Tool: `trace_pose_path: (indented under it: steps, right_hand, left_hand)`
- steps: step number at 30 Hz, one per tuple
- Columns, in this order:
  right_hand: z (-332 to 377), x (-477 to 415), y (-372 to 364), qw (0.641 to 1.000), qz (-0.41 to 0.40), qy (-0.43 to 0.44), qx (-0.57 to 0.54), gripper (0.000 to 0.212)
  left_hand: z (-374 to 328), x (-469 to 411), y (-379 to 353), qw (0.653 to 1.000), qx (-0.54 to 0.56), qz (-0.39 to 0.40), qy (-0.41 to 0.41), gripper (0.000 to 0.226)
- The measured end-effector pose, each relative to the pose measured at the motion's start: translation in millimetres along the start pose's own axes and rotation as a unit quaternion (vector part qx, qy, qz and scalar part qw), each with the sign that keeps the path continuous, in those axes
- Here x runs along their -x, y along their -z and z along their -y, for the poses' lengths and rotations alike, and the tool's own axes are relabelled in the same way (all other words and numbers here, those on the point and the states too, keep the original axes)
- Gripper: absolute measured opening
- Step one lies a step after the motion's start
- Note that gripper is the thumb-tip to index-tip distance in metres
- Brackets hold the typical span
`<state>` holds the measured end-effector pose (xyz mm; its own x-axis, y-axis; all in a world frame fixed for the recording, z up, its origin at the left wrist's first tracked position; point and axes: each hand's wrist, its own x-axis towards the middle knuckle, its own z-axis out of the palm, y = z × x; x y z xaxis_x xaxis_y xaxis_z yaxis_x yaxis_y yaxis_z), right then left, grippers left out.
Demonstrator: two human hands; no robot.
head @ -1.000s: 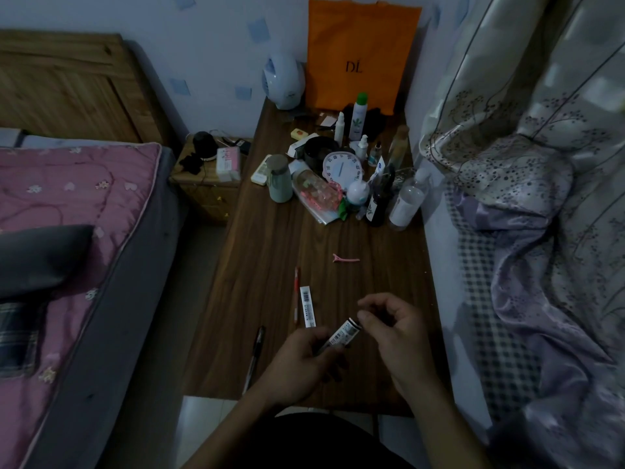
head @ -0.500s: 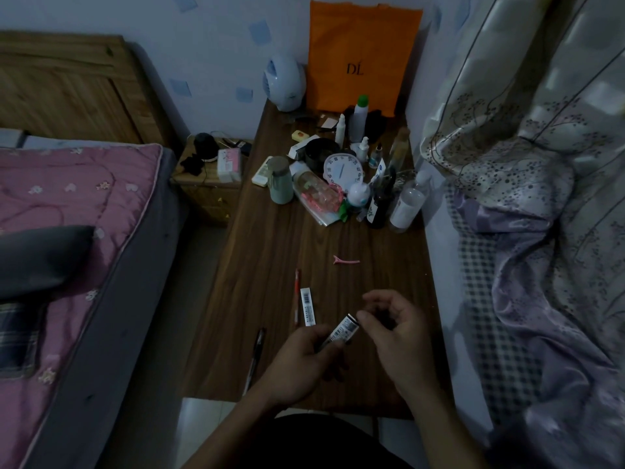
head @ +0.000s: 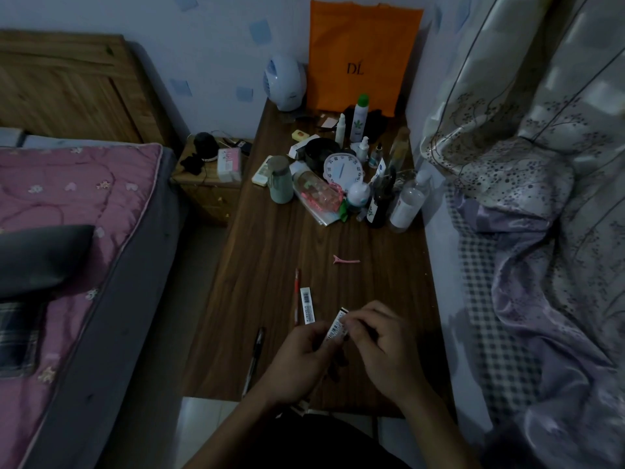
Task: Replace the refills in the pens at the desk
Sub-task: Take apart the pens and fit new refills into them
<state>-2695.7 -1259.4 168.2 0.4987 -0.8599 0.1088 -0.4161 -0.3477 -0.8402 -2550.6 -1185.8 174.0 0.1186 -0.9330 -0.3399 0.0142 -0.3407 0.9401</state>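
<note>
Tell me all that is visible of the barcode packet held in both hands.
The packet is a narrow white strip with a printed barcode and a dark band at its far end, seemingly thin plastic or paper. It tilts up and away above the desk. The left hand grips its lower part; the right hand pinches its upper edge.

Tabletop [head: 270, 252]: dark wood grain, matt.
Pack [head: 336, 328], 6 o'clock: white paper barcode label.
Bag [head: 358, 38], 12 o'clock: orange cloth, matt.
Curtain [head: 548, 137], 3 o'clock: glossy satin cloth.
Headboard [head: 67, 89], 10 o'clock: pale wood, smooth.
Quilt [head: 67, 204], 9 o'clock: pink stitched cloth.
</note>
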Motion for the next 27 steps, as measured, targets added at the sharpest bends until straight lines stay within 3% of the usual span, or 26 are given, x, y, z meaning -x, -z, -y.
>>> trace_pose_path:
  steps: [4,14,19,23,27]
  right_hand:
    - [-2,-2,-1,1.000,0.018,-0.013,-0.020,0.026]
    - [0,1,-1,0.976,0.056,-0.092,-0.188,0.013]
    - [-3,2,-5,0.970,0.016,-0.149,-0.193,0.023]
    - [-8,-1,-13,0.952,0.053,-0.225,-0.200,0.031]
    - [-10,-3,-17,0.941,0.070,-0.237,-0.231,0.022]
  left_hand:
    - [-1,0,0,1.000,0.023,-0.009,-0.009,0.028]
    - [1,-3,4,0.999,0.026,-0.040,-0.017,0.035]
    - [6,-5,5,0.998,-0.001,-0.050,-0.025,0.040]
    - [9,-7,6,0.998,-0.024,-0.050,-0.038,0.037]
    - [15,-8,5,0.997,-0.031,-0.061,-0.035,0.035]
